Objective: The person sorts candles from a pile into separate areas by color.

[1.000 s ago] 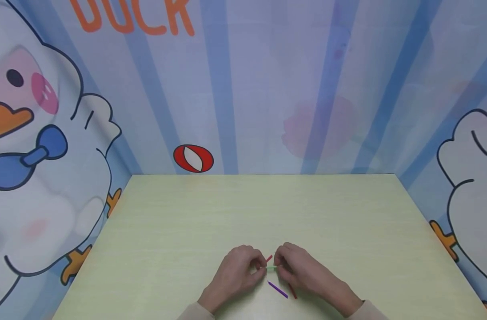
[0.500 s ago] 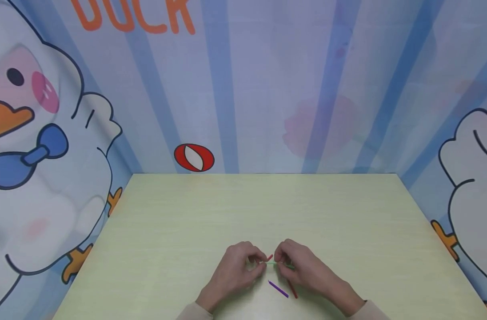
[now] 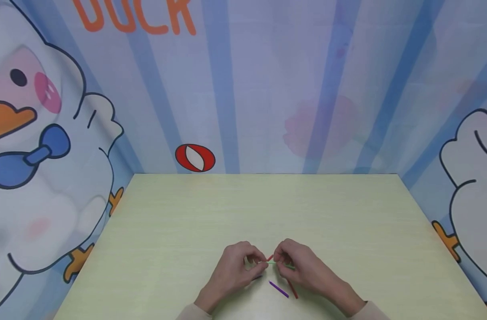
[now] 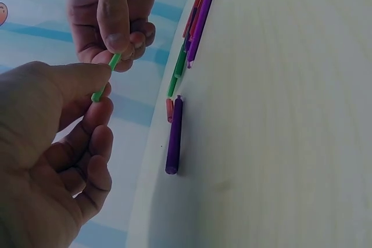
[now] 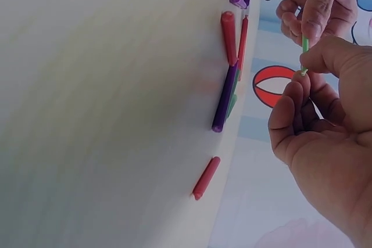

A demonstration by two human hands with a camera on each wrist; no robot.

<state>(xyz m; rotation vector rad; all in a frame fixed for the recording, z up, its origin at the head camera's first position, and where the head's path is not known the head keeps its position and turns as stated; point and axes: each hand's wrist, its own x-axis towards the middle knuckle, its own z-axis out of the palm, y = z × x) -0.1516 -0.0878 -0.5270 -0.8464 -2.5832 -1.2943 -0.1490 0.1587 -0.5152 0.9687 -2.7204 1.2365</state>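
A thin light-green candle [image 3: 271, 262] spans the gap between my two hands. My left hand [image 3: 242, 265] pinches one end between thumb and forefinger, as the left wrist view shows, its other fingers loosely curled. At the other end my right hand [image 3: 298, 263] pinches the same candle with thumb and fingertips. Just below the hands lies a purple candle [image 3: 278, 289], with a red candle [image 3: 293, 290] beside it, partly under my right hand. Another red candle [image 3: 270, 258] shows behind the green one. Most of the green candle is hidden by fingers.
In the left wrist view a dark purple candle [image 4: 174, 137] lies near that hand, with dark green ones [image 4: 180, 65] farther off. A short red candle [image 5: 206, 178] lies apart in the right wrist view. The pale tabletop [image 3: 263, 204] meets a printed duck backdrop [image 3: 259, 89].
Both hands have shifted slightly away from me with the green candle still between them. The dark end of a candle now shows below my left hand.
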